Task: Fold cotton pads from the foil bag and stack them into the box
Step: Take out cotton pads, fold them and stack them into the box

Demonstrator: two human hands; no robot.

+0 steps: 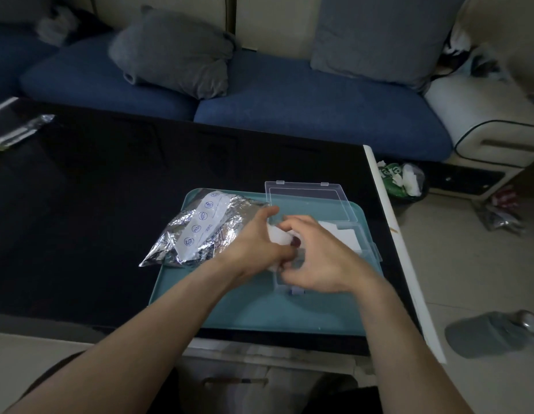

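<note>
A black table [110,189] by a blue sofa [289,100] carries a teal tray [259,309]. The foil bag [200,231] lies slanted, mouth toward the open box [358,234]. Left hand [253,246] and right hand [316,261] both pinch a white pad [279,236] over the box's near-left corner.

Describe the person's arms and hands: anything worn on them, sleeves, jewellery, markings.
Both forearms are bare from the frame's bottom edge to the wrists; no sleeves show. The left hand and right hand wear no gloves. No watch, bracelet or ring is visible, and no markings can be made out in the dim light.
</note>
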